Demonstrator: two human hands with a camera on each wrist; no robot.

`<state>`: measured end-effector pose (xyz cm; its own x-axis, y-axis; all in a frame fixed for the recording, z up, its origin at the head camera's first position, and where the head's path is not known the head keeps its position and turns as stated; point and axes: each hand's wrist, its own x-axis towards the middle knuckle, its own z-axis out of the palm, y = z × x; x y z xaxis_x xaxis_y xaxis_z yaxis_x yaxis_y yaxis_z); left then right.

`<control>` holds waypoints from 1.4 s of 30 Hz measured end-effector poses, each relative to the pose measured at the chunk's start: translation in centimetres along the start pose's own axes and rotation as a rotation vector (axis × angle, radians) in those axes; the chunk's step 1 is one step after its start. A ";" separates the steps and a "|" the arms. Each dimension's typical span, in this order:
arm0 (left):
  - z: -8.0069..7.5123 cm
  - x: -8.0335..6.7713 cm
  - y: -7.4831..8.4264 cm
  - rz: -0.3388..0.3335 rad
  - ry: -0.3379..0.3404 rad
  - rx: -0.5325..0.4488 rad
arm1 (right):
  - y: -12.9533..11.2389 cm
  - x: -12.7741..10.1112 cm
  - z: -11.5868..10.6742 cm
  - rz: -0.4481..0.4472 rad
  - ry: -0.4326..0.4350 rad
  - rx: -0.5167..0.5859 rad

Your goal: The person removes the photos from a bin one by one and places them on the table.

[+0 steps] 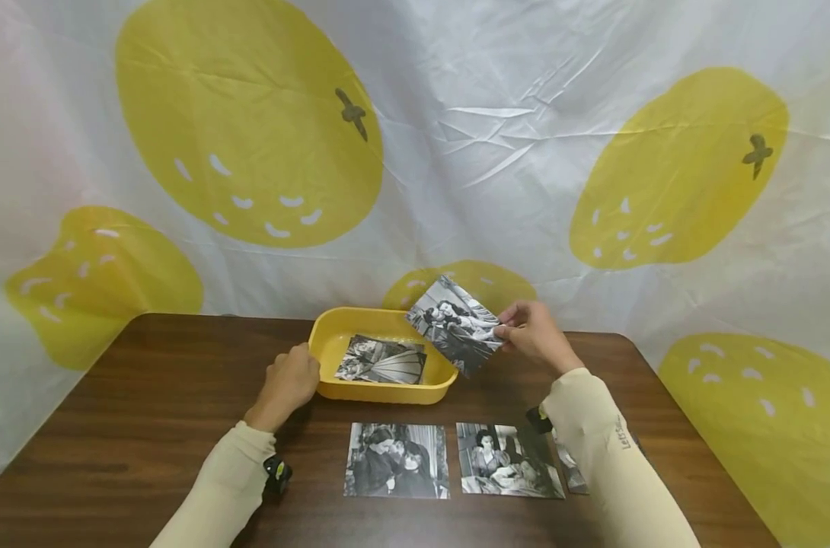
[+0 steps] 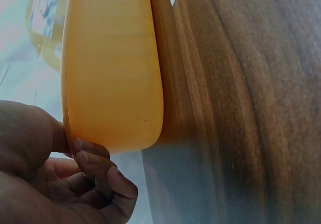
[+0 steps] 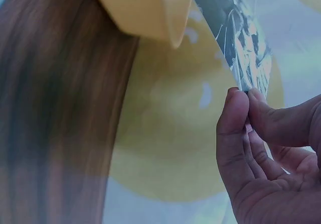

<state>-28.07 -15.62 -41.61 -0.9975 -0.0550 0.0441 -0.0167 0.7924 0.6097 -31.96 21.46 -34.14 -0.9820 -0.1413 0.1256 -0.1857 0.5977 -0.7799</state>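
A yellow plastic tray [image 1: 326,335] stands on the brown wooden table, with one black-and-white photo [image 1: 382,360] lying inside it. My left hand [image 1: 288,380] grips the tray's left rim [image 2: 113,83], the fingers [image 2: 95,163] curled at its edge. A second black-and-white photo [image 1: 456,323] is pinched by its right corner in my right hand [image 1: 534,335], held tilted above the tray's right end. The right wrist view shows thumb and fingers [image 3: 238,128] clamped on that photo's edge [image 3: 241,43].
More photos lie flat on the table [image 1: 148,380] near its front edge: one [image 1: 397,460] at the centre, another [image 1: 509,470] to its right, a third [image 1: 571,472] partly hidden under my right sleeve. A white sheet with yellow fruit prints [image 1: 250,122] hangs behind.
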 end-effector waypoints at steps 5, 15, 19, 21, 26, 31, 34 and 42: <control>-0.2 0.1 -0.1 -0.007 -0.007 0.007 | 2.0 -1.4 -1.7 0.025 -0.003 0.038; -0.2 0.0 -0.4 -0.009 -0.016 0.016 | 5.3 -3.3 -1.8 0.197 0.064 0.228; -0.3 0.0 -0.4 0.001 -0.006 0.012 | 6.1 -3.6 -0.9 0.235 0.067 0.248; -0.3 0.0 -0.4 0.005 0.001 0.012 | 6.3 -3.7 -0.4 0.245 0.068 0.253; -0.3 -0.2 -0.4 0.001 0.005 0.011 | 6.8 -3.7 0.8 0.271 0.053 0.203; -0.4 -0.2 -0.4 -0.007 0.004 0.004 | 7.0 -3.6 1.7 0.296 0.035 0.054; -0.4 -0.2 -0.4 -0.008 -0.002 -0.002 | 7.2 -3.6 2.0 0.328 0.035 -0.021; -0.3 -0.1 -0.6 0.000 -0.006 -0.008 | 7.6 -3.8 2.4 0.359 -0.004 -0.220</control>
<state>-27.99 -16.25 -41.71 -0.9979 -0.0515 0.0392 -0.0164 0.7873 0.6164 -29.54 24.59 -42.00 -0.9857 0.1036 -0.1328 0.1644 0.7635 -0.6245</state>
